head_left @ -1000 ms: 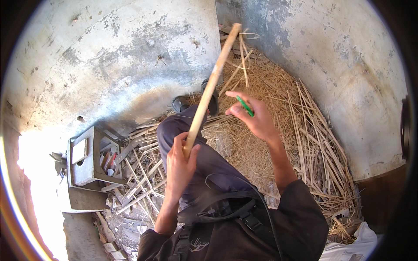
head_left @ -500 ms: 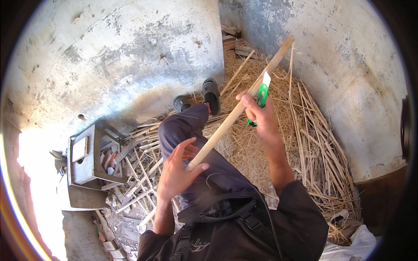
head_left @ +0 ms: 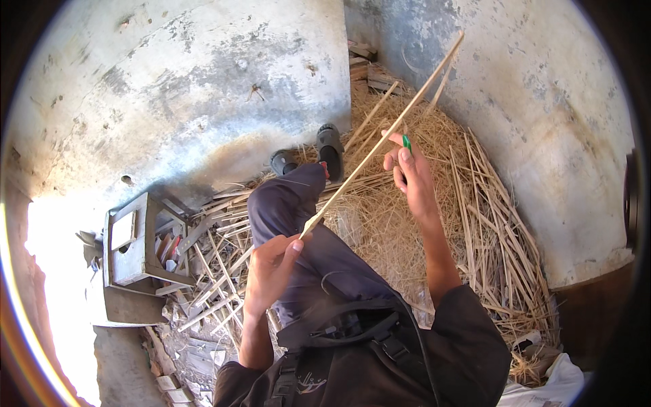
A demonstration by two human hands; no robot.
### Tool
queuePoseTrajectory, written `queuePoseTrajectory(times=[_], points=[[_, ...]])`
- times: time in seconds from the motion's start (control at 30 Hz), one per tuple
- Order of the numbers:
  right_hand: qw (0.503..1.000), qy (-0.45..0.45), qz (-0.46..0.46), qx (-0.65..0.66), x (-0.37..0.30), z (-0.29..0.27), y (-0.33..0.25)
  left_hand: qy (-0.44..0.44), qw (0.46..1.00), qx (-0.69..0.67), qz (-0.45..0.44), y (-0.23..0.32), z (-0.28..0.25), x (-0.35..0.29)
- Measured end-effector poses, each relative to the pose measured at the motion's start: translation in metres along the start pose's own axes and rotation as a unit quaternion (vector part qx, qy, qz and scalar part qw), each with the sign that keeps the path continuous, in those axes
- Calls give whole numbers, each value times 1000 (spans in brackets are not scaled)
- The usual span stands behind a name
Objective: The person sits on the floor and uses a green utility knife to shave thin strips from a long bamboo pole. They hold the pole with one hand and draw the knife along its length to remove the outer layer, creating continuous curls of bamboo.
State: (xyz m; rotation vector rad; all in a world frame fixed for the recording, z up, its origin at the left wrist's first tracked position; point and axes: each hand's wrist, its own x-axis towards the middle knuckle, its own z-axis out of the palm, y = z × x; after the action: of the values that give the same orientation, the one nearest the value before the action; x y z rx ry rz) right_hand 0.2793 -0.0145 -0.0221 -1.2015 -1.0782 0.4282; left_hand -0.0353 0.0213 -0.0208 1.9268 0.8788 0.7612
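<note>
Head view: the left hand (head_left: pixel 270 269) pinches a pale strip (head_left: pixel 365 157). The right hand (head_left: pixel 416 178) holds a green cutter (head_left: pixel 407 143) beside it.

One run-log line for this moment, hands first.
left hand: pinching stick by near end | right hand: holding green tool | around: straw, loose sticks

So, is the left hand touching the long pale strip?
Touching: the head view shows the left hand pinching the long pale strip at its lower end, with no gap showing.
</note>
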Motion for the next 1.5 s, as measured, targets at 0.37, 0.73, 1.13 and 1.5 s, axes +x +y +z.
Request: queuePoseTrajectory(times=[0.37, 0.73, 1.13, 1.5], points=[[960, -80, -229, -137, -38, 18, 1, 11, 998, -57, -11, 16, 12, 4], [929, -96, -316, -166, -52, 34, 4, -40, 991, -108, -66, 34, 12, 1], [924, -63, -329, -184, -51, 35, -5, -59, 983, -162, -70, 37, 19, -4], [920, -53, -316, -224, -45, 31, -7, -60, 984, -150, -72, 29, 23, -3]])
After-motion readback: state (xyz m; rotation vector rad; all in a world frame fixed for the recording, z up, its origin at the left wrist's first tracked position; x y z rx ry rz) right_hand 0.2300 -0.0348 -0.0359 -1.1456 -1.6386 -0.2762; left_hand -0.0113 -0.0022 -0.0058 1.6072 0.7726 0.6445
